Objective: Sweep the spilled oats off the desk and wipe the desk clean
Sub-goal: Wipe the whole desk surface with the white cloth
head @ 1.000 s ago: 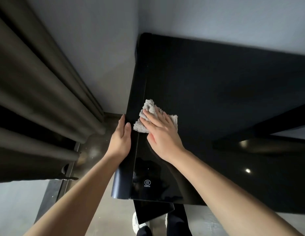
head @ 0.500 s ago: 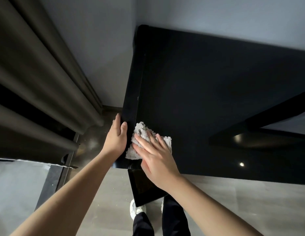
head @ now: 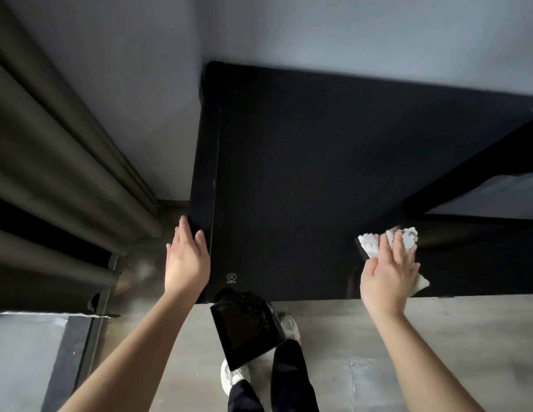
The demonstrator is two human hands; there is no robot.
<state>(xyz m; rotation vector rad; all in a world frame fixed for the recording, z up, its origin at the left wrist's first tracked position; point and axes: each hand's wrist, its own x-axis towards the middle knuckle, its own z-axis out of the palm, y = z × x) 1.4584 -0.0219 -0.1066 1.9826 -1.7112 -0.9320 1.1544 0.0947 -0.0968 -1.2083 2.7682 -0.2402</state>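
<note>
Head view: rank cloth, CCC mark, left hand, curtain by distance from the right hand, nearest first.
1. cloth, pressed under the right hand
2. CCC mark, near-left corner of the desk
3. left hand, at the desk's left edge
4. curtain, far left

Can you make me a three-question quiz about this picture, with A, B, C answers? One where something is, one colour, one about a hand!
1. Where is the cloth?
A) in a bucket
B) on the desk, under the right hand
C) on a chair

2. What colour is the desk?
A) white
B) red
C) black

3. How is the left hand?
A) open, fingers straight
B) a tight fist
C) pinching the cloth

Answers: 1 B, the right hand presses it onto the desk. 2 C, its whole top is black. 3 A, it rests flat against the desk's left edge.
</note>
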